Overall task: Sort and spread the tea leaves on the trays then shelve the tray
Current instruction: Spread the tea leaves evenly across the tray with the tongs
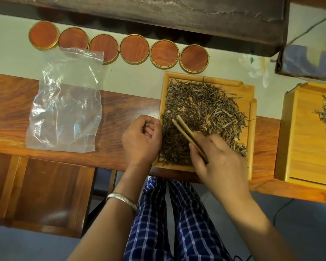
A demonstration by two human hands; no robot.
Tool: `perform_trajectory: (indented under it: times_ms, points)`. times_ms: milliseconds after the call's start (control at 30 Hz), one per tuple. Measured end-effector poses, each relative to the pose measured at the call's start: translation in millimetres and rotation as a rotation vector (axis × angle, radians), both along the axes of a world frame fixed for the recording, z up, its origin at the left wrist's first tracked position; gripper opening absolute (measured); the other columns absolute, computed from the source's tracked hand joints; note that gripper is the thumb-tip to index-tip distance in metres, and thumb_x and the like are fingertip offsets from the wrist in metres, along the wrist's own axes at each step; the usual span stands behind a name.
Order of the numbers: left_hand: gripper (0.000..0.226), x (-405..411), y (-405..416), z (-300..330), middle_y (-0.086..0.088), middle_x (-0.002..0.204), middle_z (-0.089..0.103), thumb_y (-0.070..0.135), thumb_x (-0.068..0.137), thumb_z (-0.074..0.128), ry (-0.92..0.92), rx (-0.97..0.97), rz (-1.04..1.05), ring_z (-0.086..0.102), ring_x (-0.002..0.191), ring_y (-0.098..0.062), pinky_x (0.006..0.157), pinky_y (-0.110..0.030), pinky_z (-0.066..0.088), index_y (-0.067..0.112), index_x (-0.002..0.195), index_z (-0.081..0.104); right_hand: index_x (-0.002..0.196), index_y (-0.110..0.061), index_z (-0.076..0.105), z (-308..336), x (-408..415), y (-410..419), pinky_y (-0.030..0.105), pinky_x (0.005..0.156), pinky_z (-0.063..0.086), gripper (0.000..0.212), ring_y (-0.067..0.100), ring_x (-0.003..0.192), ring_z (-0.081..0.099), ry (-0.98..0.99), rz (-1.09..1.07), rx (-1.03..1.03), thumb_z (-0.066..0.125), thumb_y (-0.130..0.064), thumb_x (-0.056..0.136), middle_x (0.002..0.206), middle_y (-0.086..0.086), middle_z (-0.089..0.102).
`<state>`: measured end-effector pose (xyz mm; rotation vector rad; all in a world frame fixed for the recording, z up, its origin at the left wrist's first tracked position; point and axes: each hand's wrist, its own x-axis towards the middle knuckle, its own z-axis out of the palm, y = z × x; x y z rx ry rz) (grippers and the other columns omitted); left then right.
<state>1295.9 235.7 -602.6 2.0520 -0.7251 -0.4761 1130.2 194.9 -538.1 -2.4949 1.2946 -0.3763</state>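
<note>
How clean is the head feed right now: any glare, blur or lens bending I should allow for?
Head view: wide-angle bending curves the table edge; glare streaks the clear plastic bag; the tea leaves and the chopsticks in the right hand read sharp; the second tray is cut off at the right; the far dark slab is smeared.

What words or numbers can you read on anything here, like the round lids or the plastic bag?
None can be read.
Round lids: plain wood grain, no writing.
Plastic bag: clear, no print shows.
Trays: bare wood, only tea leaves.
Tweezers in the right hand: no marks.
Cloth: a flower pattern, no letters.
</note>
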Motion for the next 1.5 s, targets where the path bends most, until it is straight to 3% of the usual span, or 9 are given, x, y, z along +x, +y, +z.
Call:
perform_trajectory:
  times_ms: [167, 333, 533, 767, 1233, 1500]
  points:
    - [0.016, -1, 1, 2, 0.009, 0.059, 0.057, 0.039, 0.081, 0.056, 0.006, -0.01, -0.006, 0.05, 0.052, -0.006, 0.052, -0.025, 0.044, 0.026, 0.074, 0.063, 0.11, -0.007, 0.069, -7, 2, -1, 0.023, 0.041, 0.04, 0.027, 0.023, 0.05, 0.058, 0.012, -0.031, 0.021, 0.068, -0.021, 0.086, 0.08, 0.005, 0.063]
    - [0.013, 0, 1, 2, 0.01, 0.059, 0.058, 0.038, 0.081, 0.056, -0.005, -0.018, -0.02, 0.051, 0.053, -0.004, 0.051, -0.02, 0.043, 0.029, 0.074, 0.061, 0.113, -0.009, 0.068, -5, 3, 1, 0.023, 0.041, 0.041, 0.028, 0.019, 0.051, 0.058, -0.021, -0.028, -0.013, 0.062, -0.025, 0.09, 0.086, 0.003, 0.064]
    - [0.016, 0, 1, 2, 0.007, 0.064, 0.062, 0.037, 0.082, 0.056, 0.001, -0.031, -0.01, 0.054, 0.054, -0.007, 0.053, -0.031, 0.049, 0.024, 0.076, 0.064, 0.114, -0.009, 0.068, -8, 8, 12, 0.024, 0.044, 0.044, 0.029, 0.018, 0.054, 0.06, -0.015, -0.022, 0.057, 0.065, -0.023, 0.089, 0.09, 0.003, 0.064]
    - [0.014, -1, 1, 3, 0.011, 0.06, 0.057, 0.035, 0.082, 0.058, -0.017, -0.037, -0.018, 0.051, 0.054, -0.005, 0.052, -0.025, 0.044, 0.024, 0.075, 0.062, 0.114, -0.01, 0.068, -8, -19, 1, 0.02, 0.044, 0.035, 0.029, 0.02, 0.055, 0.056, -0.003, -0.15, -0.038, 0.057, -0.027, 0.093, 0.082, 0.003, 0.061]
    - [0.017, -1, 0, 3, 0.008, 0.063, 0.06, 0.032, 0.082, 0.059, -0.04, -0.034, -0.015, 0.052, 0.054, -0.006, 0.054, -0.025, 0.046, 0.019, 0.077, 0.066, 0.114, -0.009, 0.068, -10, -25, 21, 0.02, 0.042, 0.035, 0.03, 0.018, 0.051, 0.054, 0.014, -0.103, -0.029, 0.058, -0.026, 0.092, 0.079, 0.002, 0.059]
    - [0.014, -1, 0, 3, 0.013, 0.06, 0.058, 0.033, 0.082, 0.058, -0.029, -0.026, -0.013, 0.052, 0.053, -0.002, 0.053, -0.011, 0.04, 0.022, 0.077, 0.066, 0.112, -0.009, 0.069, -9, -29, 31, 0.02, 0.041, 0.035, 0.027, 0.017, 0.047, 0.052, 0.044, -0.073, 0.02, 0.063, -0.024, 0.09, 0.075, 0.002, 0.06]
